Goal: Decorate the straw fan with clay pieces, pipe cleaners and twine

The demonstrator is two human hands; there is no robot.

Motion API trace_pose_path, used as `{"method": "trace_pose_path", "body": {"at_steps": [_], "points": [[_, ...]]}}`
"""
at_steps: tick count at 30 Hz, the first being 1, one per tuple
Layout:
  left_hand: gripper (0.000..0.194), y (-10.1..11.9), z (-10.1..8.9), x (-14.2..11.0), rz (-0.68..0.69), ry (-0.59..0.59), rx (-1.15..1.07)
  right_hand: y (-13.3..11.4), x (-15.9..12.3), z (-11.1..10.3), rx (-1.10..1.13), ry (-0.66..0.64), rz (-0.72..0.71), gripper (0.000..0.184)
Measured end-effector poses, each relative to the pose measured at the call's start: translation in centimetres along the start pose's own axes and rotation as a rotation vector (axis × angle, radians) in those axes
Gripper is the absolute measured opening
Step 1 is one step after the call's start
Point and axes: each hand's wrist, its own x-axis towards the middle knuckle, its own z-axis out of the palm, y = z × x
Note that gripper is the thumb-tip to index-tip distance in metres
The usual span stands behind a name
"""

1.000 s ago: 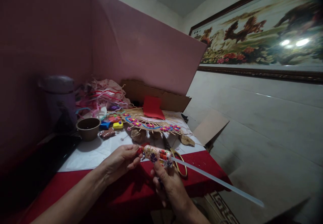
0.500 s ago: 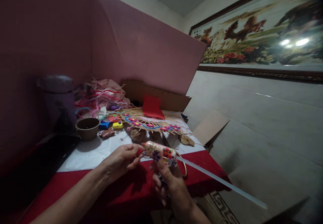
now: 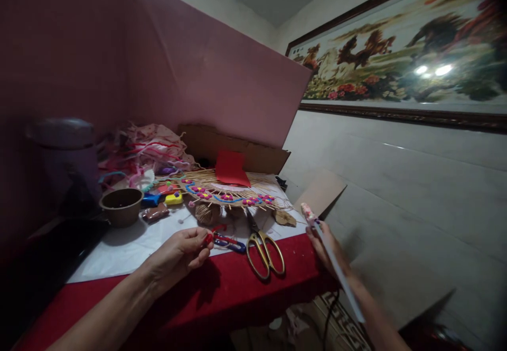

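Note:
My left hand (image 3: 180, 250) hovers over the red tablecloth (image 3: 222, 293), fingertips pinched on a small red piece (image 3: 208, 238). Just beyond it lie red and blue bits (image 3: 226, 240) and gold-handled scissors (image 3: 263, 250). My right hand (image 3: 327, 245) is off the table's right edge, closed around a flower-patterned glue gun (image 3: 308, 214) with a long white glue stick (image 3: 340, 277) running back along my forearm. A straw fan (image 3: 225, 190) decorated with coloured flowers lies on white paper (image 3: 130, 240) further back.
A brown bowl (image 3: 121, 206), a purple jar (image 3: 65, 155), coloured clay pieces (image 3: 164, 200), a pile of pink cloth (image 3: 150, 148), a red paper square (image 3: 230, 167) and a cardboard box (image 3: 237, 148) crowd the back. A pink board (image 3: 206, 71) walls the table; a framed painting (image 3: 396, 55) hangs to the right.
My right hand has swung the glue gun away from the left hand, out past the table's right edge. The scissors now lie uncovered. The view has shifted slightly right.

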Motion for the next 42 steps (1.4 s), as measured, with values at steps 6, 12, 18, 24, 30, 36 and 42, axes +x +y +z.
{"method": "trace_pose_path", "body": {"at_steps": [6, 12, 18, 24, 30, 36, 42], "points": [[0.016, 0.0, -0.1, 0.0, 0.016, 0.005, 0.007, 2.4, 0.9, 0.2, -0.413, -0.272, -0.156, 0.037], [0.018, -0.1, -0.2, 0.1, 0.033, 0.023, 0.033, 2.0, 2.2, 1.1, -0.564, -0.333, -0.3, 0.039], [0.019, 0.0, -0.1, 0.1, 0.126, 0.107, 0.034, -2.1, 1.3, 0.7, -0.867, 0.025, -0.402, 0.023], [0.023, 0.4, -0.1, 0.0, 0.13, 0.255, 0.007, -9.8, -0.2, 3.5, -0.367, 0.038, -0.707, 0.013], [0.03, 0.8, 0.2, 0.0, 0.152, 0.429, -0.058, -13.6, 1.5, 6.7, -0.308, -0.127, -0.877, 0.023], [0.036, 0.9, 0.4, 0.1, 0.176, 0.503, -0.055, -13.0, 3.4, 6.5, -0.495, -0.178, -0.964, 0.037], [0.042, 1.0, 0.4, 0.2, 0.143, 0.514, -0.04, -10.4, 5.0, 7.1, -0.683, -0.103, -0.962, 0.024]]}}
